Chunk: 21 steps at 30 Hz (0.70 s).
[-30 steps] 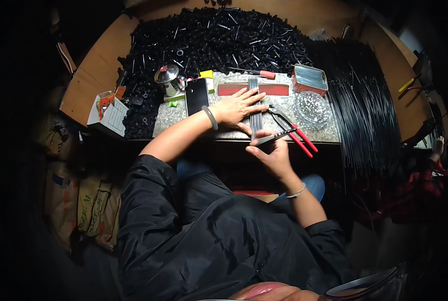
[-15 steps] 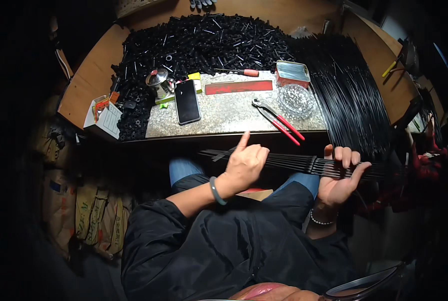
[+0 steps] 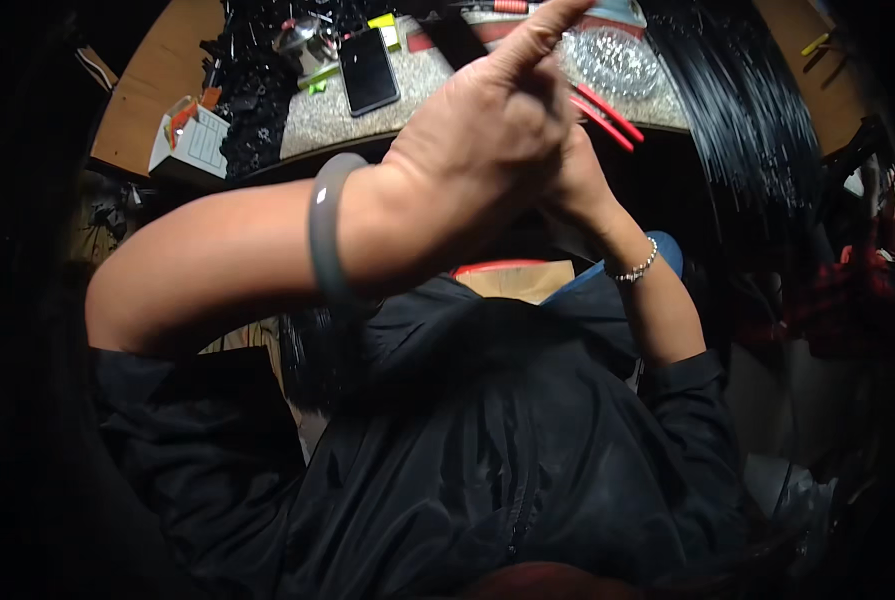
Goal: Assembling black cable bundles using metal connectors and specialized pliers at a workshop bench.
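Raised close to the camera, my left hand has its index finger stretched up and right while the other fingers are curled in. A blurred dark strip, looking like the end of the thin black rods bundle, sticks out from behind it over the table. Behind and right of it is my right hand, close to or touching it; its fingers are hidden. Just past the hands lie cable cutters with red handles, partly covered, and a clear glass dish.
A black phone lies on the speckled tabletop. Left are a metal jar, small black parts and a white box. Many long black rods hang over the right edge. Red checked cloth shows far right.
Both hands have risen toward the camera and come together, the left moving right and the right moving left. The rods that lay across my lap are now mostly hidden. The view has tipped downward.
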Tool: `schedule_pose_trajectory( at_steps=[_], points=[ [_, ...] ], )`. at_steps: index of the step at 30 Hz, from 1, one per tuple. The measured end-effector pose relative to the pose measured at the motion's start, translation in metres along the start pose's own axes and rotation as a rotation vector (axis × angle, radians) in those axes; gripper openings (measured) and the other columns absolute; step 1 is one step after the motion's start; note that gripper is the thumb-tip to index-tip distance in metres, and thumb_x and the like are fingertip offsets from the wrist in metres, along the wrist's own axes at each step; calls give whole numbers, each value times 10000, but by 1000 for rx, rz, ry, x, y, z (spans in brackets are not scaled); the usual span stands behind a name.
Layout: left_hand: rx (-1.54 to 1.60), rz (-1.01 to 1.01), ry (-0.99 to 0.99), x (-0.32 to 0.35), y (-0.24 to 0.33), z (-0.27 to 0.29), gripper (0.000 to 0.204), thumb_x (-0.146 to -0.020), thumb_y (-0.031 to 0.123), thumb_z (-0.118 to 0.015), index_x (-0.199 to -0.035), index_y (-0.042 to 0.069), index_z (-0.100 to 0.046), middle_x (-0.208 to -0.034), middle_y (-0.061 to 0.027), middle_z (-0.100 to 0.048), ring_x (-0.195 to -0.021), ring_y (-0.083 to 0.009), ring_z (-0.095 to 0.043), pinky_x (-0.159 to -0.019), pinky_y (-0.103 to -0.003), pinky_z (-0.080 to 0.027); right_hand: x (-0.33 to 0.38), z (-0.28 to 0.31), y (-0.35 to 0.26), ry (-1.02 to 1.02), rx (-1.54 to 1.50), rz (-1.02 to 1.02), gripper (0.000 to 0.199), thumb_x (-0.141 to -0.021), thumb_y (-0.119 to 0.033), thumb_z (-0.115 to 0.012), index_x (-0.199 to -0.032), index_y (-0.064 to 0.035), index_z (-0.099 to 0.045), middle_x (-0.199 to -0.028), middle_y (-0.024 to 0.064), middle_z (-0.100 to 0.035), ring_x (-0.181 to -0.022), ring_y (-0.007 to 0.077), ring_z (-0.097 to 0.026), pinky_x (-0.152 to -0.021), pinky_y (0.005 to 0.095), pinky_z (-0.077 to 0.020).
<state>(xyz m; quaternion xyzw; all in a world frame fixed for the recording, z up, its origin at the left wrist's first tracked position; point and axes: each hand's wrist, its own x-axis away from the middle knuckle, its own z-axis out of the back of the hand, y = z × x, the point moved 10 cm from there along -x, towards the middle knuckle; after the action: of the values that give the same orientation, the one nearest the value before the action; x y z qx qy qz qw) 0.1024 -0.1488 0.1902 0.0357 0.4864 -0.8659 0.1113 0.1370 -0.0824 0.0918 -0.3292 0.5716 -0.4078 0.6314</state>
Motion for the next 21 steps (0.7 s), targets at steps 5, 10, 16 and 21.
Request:
schedule_pose_trajectory(
  at_steps=[5,10,16,21],
  points=[
    [841,236,141,19,-23,-15,411,-875,272,-531,-1190,13,-480,-1094,-185,-558,-1092,-302,-534,-1085,-447,-232,51,-26,93,-34,-488,-314,149,-829,-110,-674,-783,32,-668,-691,69,-650,-599,116,-622,-550,238,-517],
    [1821,535,413,28,-73,-51,642,-873,333,-586,-1377,25,-334,-1319,-223,-449,-1229,-363,-426,-1080,-467,-221,79,-32,111,-55,-335,-429,74,-825,-37,-647,-829,37,-651,-704,87,-647,-641,144,-633,-613,266,-529],
    [2351,435,416,12,-47,-88,669,-941,461,-386,-1380,-21,-238,-1083,-147,-613,-1039,-196,-575,-907,-286,-432,67,-38,96,-84,-700,-444,342,-765,-103,-587,-1076,40,-579,-844,73,-643,-763,121,-615,-713,256,-508],
    [2519,252,134,11,-24,-65,845,-872,540,-477,-1434,22,-116,-1268,-193,-487,-1150,-248,-513,-967,-363,-399,34,-6,71,-6,-490,-345,892,-684,-759,-481,-1076,39,-558,-779,74,-634,-700,131,-614,-680,261,-508]
  ],
)
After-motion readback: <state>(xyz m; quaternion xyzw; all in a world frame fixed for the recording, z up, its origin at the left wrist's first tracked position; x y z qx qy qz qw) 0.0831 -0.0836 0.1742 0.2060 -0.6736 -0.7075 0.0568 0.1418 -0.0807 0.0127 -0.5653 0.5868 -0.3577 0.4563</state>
